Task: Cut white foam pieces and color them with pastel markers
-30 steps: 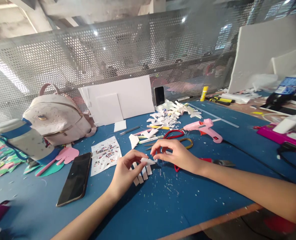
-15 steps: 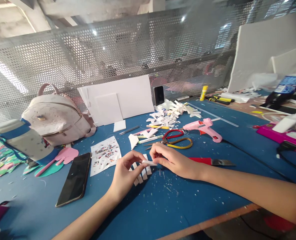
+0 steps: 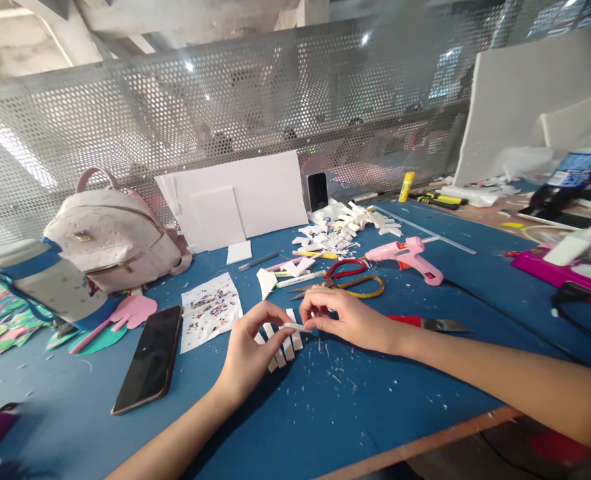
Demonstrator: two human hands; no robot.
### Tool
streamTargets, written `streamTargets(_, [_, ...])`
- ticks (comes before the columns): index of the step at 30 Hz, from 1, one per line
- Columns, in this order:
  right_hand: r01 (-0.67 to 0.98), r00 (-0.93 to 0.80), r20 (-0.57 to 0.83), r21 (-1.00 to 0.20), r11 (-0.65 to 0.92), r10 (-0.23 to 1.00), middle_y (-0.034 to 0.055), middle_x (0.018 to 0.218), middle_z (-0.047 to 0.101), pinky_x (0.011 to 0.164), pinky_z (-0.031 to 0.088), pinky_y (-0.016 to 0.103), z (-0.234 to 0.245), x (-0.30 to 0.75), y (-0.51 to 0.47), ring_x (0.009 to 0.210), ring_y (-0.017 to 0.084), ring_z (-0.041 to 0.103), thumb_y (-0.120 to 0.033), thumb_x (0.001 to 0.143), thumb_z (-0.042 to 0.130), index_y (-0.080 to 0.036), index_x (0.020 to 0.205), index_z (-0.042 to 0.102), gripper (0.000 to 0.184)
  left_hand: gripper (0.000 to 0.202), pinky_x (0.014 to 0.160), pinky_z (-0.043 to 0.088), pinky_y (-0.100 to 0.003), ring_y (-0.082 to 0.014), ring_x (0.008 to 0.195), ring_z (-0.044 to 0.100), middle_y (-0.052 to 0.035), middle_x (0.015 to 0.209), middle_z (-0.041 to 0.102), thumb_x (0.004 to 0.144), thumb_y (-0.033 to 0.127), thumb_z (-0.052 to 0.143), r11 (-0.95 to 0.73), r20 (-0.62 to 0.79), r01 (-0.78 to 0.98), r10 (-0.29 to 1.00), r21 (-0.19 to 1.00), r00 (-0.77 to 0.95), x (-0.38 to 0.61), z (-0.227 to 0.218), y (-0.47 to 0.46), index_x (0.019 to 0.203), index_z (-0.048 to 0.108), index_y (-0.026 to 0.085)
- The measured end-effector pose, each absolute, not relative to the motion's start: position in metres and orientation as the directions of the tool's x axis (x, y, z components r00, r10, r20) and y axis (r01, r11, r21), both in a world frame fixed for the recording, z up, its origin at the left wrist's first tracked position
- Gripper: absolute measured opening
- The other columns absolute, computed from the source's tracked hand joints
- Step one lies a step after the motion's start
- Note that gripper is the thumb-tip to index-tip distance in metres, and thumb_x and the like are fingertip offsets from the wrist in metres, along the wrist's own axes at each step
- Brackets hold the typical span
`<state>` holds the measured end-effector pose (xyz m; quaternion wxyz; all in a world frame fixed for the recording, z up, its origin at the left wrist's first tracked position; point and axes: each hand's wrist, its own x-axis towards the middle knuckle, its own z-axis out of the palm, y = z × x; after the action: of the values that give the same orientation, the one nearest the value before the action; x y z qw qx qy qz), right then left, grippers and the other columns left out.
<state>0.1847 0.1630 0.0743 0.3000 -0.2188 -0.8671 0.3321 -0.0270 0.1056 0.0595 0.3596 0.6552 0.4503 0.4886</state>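
Note:
Over the blue table [image 3: 355, 407], my left hand [image 3: 250, 350] and my right hand [image 3: 348, 320] both pinch a small white foam strip [image 3: 295, 327] between their fingertips. Just under the hands, several more white foam strips [image 3: 285, 348] lie side by side on the table. Each hand's fingers are closed on an end of the held strip.
A black phone [image 3: 148, 357] lies to the left, beside a speckled paper sheet [image 3: 210, 308]. Scissors [image 3: 350, 279], a pink glue gun [image 3: 408, 257], a red-handled knife [image 3: 425, 324] and foam scraps [image 3: 338, 230] lie behind the hands. A backpack [image 3: 112, 233] and a bottle [image 3: 48, 280] stand at left.
My right hand came down and nearer the left, and the strip now lies flatter between both pinches. The scissors behind it have come into full view.

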Motion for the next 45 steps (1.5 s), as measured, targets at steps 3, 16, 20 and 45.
streamTargets(3, [0.187, -0.738, 0.381, -0.678, 0.711, 0.557, 0.0031, 0.089, 0.058, 0.076, 0.042, 0.031, 0.073, 0.185, 0.161, 0.087, 0.018, 0.052, -0.025, 0.1, 0.053, -0.021, 0.088, 0.057, 0.013, 0.011, 0.079, 0.05, -0.028, -0.0161, 0.079, 0.062, -0.0025, 0.082, 0.067, 0.082, 0.028, 0.074, -0.316, 0.298, 0.228, 0.948, 0.921, 0.11, -0.026, 0.059, 0.106, 0.082, 0.067, 0.019])
streamTargets(16, [0.168, -0.662, 0.431, -0.712, 0.681, 0.614, 0.0023, 0.09, 0.061, 0.07, 0.044, 0.029, 0.072, 0.185, 0.167, 0.077, 0.016, 0.054, -0.032, 0.098, 0.059, -0.021, 0.09, 0.062, 0.015, 0.021, 0.072, 0.051, -0.024, -0.0135, 0.075, 0.064, -0.0021, 0.079, 0.066, 0.08, 0.032, 0.078, -0.217, 0.214, 0.056, 0.975, 0.975, 0.054, -0.029, 0.052, 0.111, 0.085, 0.065, 0.018])
streamTargets(20, [0.177, -0.665, 0.396, -0.74, 0.649, 0.633, 0.0014, 0.087, 0.061, 0.068, 0.043, 0.028, 0.071, 0.183, 0.166, 0.076, 0.015, 0.054, -0.029, 0.097, 0.06, -0.02, 0.087, 0.06, 0.014, 0.021, 0.071, 0.05, -0.023, -0.0131, 0.074, 0.063, -0.0018, 0.078, 0.066, 0.078, 0.031, 0.08, -0.203, 0.201, 0.03, 0.978, 0.979, 0.056, -0.028, 0.052, 0.11, 0.084, 0.065, 0.017])
streamTargets(45, [0.147, -0.627, 0.483, -0.697, 0.702, 0.611, 0.0011, 0.088, 0.062, 0.071, 0.045, 0.028, 0.071, 0.183, 0.16, 0.079, 0.014, 0.057, -0.026, 0.093, 0.067, -0.02, 0.088, 0.067, 0.008, 0.008, 0.082, 0.047, -0.028, -0.0149, 0.083, 0.061, -0.0007, 0.085, 0.065, 0.085, 0.026, 0.07, -0.338, 0.32, 0.233, 0.941, 0.912, 0.113, -0.023, 0.052, 0.104, 0.085, 0.065, 0.02])
